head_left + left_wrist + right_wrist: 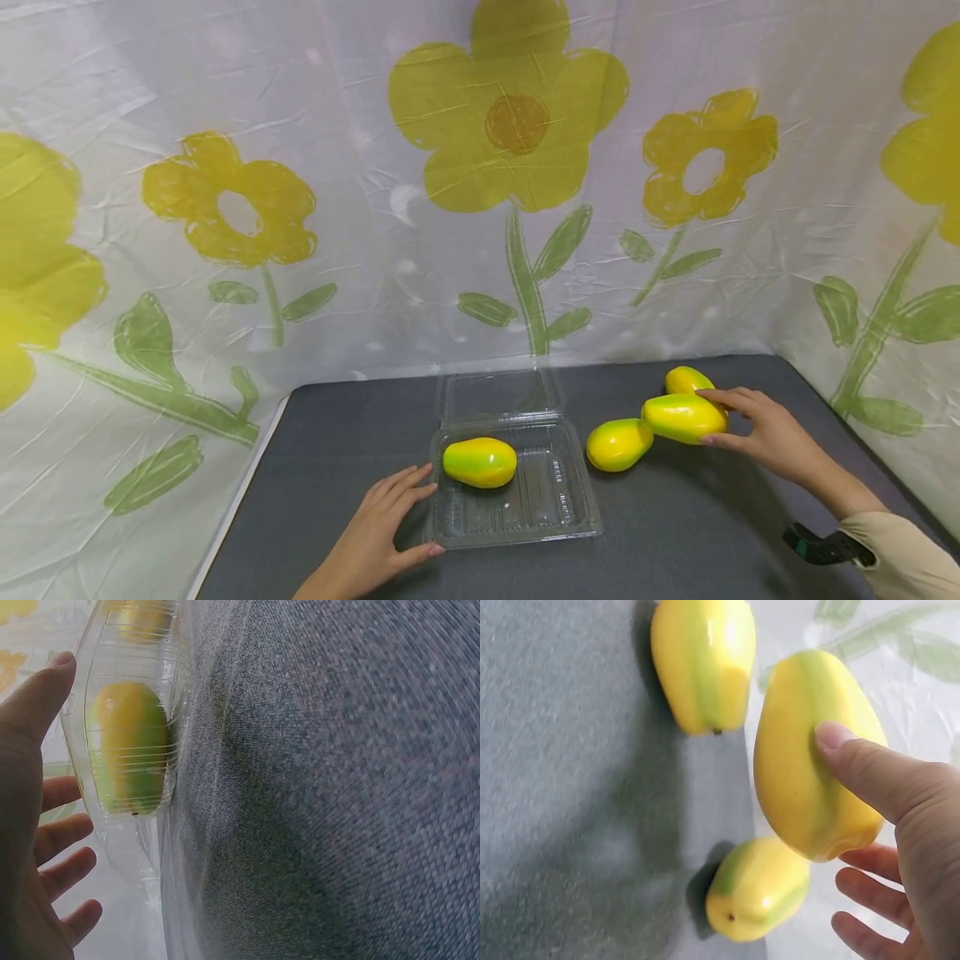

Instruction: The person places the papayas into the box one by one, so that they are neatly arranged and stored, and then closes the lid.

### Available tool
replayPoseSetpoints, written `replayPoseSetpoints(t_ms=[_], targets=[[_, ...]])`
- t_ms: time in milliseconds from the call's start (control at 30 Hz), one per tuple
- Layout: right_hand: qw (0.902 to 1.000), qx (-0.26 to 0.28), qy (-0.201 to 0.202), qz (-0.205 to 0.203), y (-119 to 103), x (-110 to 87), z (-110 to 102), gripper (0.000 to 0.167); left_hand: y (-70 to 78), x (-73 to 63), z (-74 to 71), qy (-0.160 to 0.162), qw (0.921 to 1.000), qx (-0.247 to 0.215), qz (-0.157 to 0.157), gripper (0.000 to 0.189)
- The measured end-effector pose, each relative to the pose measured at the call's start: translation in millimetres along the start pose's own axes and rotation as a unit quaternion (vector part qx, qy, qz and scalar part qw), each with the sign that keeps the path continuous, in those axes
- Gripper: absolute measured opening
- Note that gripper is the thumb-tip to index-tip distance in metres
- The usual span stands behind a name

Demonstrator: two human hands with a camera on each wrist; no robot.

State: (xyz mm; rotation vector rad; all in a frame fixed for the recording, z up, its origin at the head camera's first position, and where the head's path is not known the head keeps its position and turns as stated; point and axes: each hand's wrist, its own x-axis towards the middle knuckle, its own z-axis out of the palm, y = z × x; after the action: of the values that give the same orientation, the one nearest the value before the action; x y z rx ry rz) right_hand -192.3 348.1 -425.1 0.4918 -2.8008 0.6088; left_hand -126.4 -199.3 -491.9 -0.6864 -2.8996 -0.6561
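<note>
**Careful: shiny, round things can slip**

On the left, the bare left hand [378, 525] has its fingers apart and holds nothing. It is at the side of the clear plastic box with ridges [536, 487], just beside it or touching; I cannot tell which. The box looks light, so a bump could slide it.

In the box, at the back left, lies a shiny yellow-and-green oval fruit [480, 462]. Its long way runs left to right. If the box tips, it could roll.

Right of the box, a smooth yellow-and-green egg-shaped fruit [618, 445] sits on the dark grey table [337, 437].

Next comes the glossy yellow fruit with a green stripe [678, 419]. It seems to be up off the table, in front of a small-looking yellow fruit [684, 379]. Its long way runs nearly left to right — the thinner end points left, at the box.

The bare right hand [772, 433] is clamped on it, thumb on one side and fingertips on the other. The skin looks slick, so a loose pinch could drop it — or it could knock its neighbour and send that rolling.
</note>
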Motion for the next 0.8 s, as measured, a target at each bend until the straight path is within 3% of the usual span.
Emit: replayPoseSetpoints(t_ms=[467, 800], targets=[[0.999, 0.045, -0.001, 0.004, -32.4, 16.0, 13.9, 0.067, 0.7, 0.6, -0.9, -0.009, 0.9999, -0.004, -0.005, 0.075], [0.9983, 0.054, -0.003, -0.021, -53.6, 32.6, 30.6, 0.067, 1.7, 0.2, -0.8, -0.003, 1.0, 0.0, -0.006, 0.075]])
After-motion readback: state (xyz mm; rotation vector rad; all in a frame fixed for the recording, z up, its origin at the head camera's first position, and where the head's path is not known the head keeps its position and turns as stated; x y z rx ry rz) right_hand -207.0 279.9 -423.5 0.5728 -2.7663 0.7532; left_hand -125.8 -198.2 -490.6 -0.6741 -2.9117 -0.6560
